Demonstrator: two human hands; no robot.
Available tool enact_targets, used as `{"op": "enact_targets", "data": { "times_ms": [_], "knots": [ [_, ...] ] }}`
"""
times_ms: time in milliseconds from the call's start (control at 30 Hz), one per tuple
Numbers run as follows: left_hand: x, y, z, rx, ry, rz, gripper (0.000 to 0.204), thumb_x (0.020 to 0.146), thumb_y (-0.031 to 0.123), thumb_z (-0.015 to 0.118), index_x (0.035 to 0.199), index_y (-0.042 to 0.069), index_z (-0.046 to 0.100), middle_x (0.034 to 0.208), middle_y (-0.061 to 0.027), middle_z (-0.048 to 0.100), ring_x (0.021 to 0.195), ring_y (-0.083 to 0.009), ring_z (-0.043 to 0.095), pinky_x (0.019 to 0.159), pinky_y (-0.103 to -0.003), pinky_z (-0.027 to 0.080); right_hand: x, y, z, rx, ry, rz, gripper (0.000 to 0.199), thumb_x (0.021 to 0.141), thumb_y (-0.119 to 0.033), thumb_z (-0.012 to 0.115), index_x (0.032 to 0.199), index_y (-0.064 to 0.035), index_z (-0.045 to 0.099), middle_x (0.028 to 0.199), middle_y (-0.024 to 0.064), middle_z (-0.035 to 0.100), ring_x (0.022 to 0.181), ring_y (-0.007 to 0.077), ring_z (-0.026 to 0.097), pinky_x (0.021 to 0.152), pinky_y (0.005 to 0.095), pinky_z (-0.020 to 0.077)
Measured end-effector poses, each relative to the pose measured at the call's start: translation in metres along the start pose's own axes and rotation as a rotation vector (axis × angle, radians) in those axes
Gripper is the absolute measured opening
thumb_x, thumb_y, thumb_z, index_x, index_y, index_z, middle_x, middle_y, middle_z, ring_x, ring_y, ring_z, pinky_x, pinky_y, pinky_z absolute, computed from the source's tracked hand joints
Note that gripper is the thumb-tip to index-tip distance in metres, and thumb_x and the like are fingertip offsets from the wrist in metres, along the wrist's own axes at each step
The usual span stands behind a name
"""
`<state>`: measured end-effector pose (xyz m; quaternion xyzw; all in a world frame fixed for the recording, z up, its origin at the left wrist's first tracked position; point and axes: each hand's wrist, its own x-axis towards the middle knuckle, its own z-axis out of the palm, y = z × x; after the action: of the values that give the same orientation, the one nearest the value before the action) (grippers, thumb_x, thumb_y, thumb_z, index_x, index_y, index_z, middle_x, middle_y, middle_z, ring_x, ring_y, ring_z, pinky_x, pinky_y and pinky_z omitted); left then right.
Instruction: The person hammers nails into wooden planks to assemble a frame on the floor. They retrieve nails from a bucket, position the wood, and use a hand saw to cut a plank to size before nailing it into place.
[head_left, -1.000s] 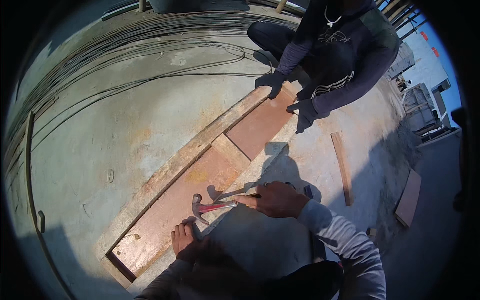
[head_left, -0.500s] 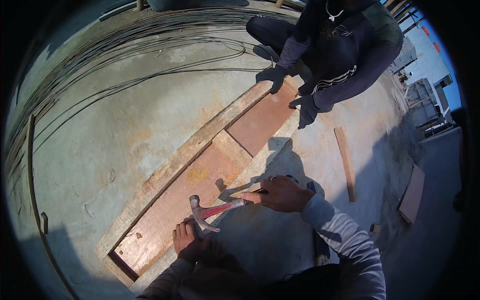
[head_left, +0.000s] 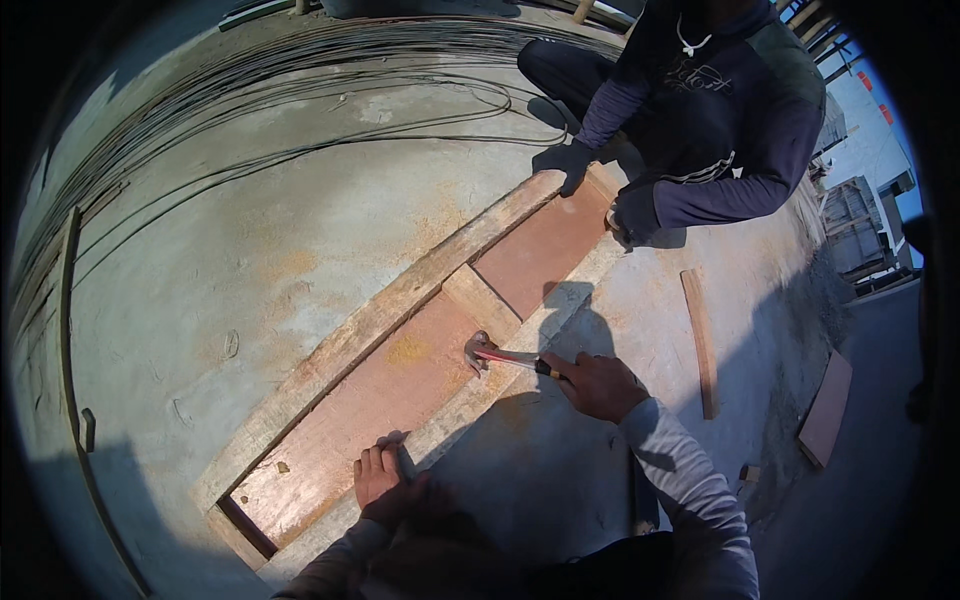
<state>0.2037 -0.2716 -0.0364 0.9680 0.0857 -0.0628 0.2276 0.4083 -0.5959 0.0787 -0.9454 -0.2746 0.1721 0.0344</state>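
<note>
A long, shallow wooden frame with a reddish plywood panel (head_left: pixel 400 375) lies slantwise on the concrete. My right hand (head_left: pixel 603 388) is closed round the black and yellow grip of a claw hammer (head_left: pixel 510 356), whose handle is red and silver. The hammer's head is over the panel's inner edge by the near rail (head_left: pixel 450 425), close to the short crosspiece (head_left: pixel 480 300); whether it touches the wood I cannot tell. My left hand (head_left: pixel 382 485) grips that near rail lower down, fingers curled over its inner side.
A crouching co-worker's gloved hands (head_left: pixel 568 165) hold the frame's far end. Long thin rods (head_left: pixel 300 85) lie across the back left. Loose wood includes a strip (head_left: pixel 700 340) and a board (head_left: pixel 825 408) on the right, and a long batten (head_left: pixel 68 330) on the left.
The hammer and my right hand have moved away from my left hand, up and right toward the crosspiece. The co-worker's right-side glove has shifted onto the frame's corner. The whole view has shifted slightly.
</note>
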Motion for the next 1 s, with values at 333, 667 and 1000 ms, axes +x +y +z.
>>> {"op": "enact_targets", "data": {
  "times_ms": [333,667,1000],
  "knots": [
    [-0.006,0.000,0.007,0.016,0.039,0.027,0.081,0.064,0.050,0.083,0.125,0.005,0.056,0.121,-0.0114,0.056,0.118,-0.0321,0.051,0.102,-0.046,0.040,0.022,-0.047,0.045,0.953,0.641,0.017,0.032,0.095,-0.014,0.060,0.122,0.0009,0.051,0.091,0.0225,0.067,0.080,0.0384,0.069,0.064,0.0441,0.0511],
    [-0.003,0.003,0.005,0.043,-0.020,-0.016,0.079,0.064,0.048,0.082,0.125,0.006,0.056,0.121,-0.0109,0.055,0.119,-0.0318,0.051,0.103,-0.045,0.039,0.027,-0.030,0.047,0.942,0.448,0.220,0.024,0.103,-0.025,0.055,0.111,-0.0019,0.051,0.065,0.0056,0.055,0.049,0.0125,0.054,0.048,0.0305,0.0433],
    [-0.001,0.006,0.002,0.039,-0.068,-0.033,0.083,0.068,0.056,0.078,0.127,0.003,0.054,0.122,-0.0144,0.053,0.121,-0.0334,0.048,0.104,-0.046,0.036,0.025,-0.014,0.035,1.397,0.233,0.425,0.042,0.104,-0.020,0.051,0.144,-0.0114,0.041,0.069,0.0019,0.053,0.048,0.0104,0.055,0.041,0.0270,0.0465]
  ]
}}
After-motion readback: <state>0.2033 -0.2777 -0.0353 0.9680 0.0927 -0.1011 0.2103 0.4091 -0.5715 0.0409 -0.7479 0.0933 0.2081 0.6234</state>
